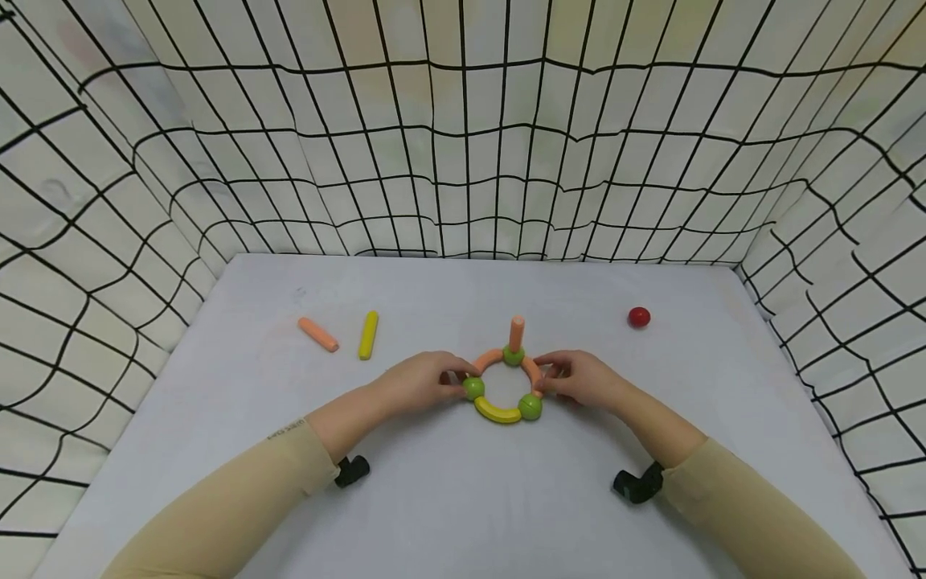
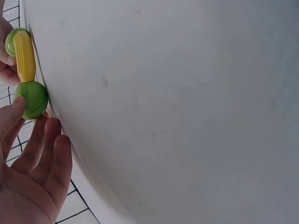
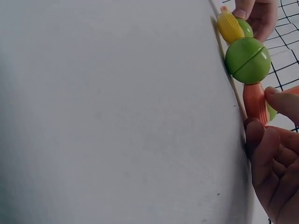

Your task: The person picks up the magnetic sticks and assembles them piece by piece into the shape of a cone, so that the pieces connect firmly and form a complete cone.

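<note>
Netting (image 1: 465,134): black-gridded, rising along the far, left and right edges of the white worktop (image 1: 477,515).
Left hand (image 1: 427,382): grip nearly closed, thumb and fingers round the left green ball (image 1: 473,389); probably best held steady as an anchor, without twisting.
Right hand (image 1: 586,379): grip narrowed to a pinch on the right orange curve (image 1: 531,375); likely best pressed lengthwise toward the joint, at risk of popping loose if squeezed sideways.
Ring (image 1: 497,412): lying flat between both hands, about midway between left and right edges; worth checking for gaps at every ball.
Upright orange rod (image 1: 517,334): standing on the far green ball (image 1: 514,356); easily knocked, so best given finger room.
Loose orange rod (image 1: 318,334): lying toward the far left corner.
Yellow rod (image 1: 368,335): lying just beside, farther from the left edge.
Red ball (image 1: 639,317): resting toward the far right corner.
</note>
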Demonstrator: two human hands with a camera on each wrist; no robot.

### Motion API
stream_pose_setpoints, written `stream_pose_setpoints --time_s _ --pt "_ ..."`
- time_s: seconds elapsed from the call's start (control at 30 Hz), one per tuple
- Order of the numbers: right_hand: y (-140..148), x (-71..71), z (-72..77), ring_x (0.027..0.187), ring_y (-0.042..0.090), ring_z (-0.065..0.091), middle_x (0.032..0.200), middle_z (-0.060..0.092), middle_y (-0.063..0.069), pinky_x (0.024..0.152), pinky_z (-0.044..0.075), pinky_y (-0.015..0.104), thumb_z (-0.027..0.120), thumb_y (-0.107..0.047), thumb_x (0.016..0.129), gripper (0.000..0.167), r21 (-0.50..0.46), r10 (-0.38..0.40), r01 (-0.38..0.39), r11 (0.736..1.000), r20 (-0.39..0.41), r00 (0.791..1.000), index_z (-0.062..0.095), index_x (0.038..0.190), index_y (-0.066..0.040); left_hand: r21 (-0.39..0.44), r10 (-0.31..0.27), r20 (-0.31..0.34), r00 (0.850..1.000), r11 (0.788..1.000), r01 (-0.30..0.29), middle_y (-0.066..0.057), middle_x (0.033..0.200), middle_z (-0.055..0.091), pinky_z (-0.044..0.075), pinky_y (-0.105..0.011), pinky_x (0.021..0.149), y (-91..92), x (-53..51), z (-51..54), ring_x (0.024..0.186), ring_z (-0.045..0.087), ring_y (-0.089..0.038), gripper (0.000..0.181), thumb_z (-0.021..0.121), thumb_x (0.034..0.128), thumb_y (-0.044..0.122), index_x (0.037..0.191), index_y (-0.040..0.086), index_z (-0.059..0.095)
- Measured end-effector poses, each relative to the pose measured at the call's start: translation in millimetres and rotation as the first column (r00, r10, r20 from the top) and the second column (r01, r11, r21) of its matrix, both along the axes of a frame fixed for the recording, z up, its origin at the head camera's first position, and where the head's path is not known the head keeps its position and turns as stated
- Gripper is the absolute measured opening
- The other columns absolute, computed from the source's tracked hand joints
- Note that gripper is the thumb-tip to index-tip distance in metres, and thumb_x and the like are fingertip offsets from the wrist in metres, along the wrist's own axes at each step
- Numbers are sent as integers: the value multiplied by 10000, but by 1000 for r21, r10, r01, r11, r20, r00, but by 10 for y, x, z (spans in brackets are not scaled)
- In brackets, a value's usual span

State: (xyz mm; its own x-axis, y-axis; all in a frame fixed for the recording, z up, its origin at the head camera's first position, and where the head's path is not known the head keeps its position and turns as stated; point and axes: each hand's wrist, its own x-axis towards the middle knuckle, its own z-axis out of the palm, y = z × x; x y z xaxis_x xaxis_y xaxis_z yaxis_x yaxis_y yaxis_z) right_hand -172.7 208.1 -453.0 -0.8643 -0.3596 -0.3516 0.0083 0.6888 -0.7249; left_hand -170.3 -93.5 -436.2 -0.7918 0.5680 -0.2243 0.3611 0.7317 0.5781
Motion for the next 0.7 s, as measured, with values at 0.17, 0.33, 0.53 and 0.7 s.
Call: stream_pose_setpoints --time_s 0.17,0.33,0.53,0.7 --pt "-26 56 -4 611 166 553 902 653 5 569 465 297 767 -304 877 528 -7 -32 32 999 11 999 604 1339 -107 9 14 22 1000 1000 -14 127 1060 637 480 -331 857 -32 -45 18 952 585 -72 347 694 946 259 1286 311 654" --pt "-64 119 9 597 168 552 887 653 7 566 461 295 782 -301 864 517 -12 -59 59 998 -2 998 615 1309 -99 10 28 29 999 1000 -28 123 1085 639 481 -342 862 -73 -107 11 960 584 -78 339 679 956 256 1288 324 653" --pt "-64 163 21 605 163 566 863 649 3 570 470 292 767 -267 879 437 -15 -72 71 997 -54 996 642 1266 -108 12 46 29 999 999 -46 104 1087 647 482 -341 845 -104 -155 -2 942 583 -86 342 672 962 244 1298 298 650" --pt "-11 142 6 626 179 571 893 657 -12 562 488 302 743 -218 901 347 -39 -45 41 998 -106 993 678 1240 -180 14 45 32 998 999 -46 93 1078 652 488 -338 829 -90 -148 5 930 593 -88 356 686 952 247 1305 273 647"
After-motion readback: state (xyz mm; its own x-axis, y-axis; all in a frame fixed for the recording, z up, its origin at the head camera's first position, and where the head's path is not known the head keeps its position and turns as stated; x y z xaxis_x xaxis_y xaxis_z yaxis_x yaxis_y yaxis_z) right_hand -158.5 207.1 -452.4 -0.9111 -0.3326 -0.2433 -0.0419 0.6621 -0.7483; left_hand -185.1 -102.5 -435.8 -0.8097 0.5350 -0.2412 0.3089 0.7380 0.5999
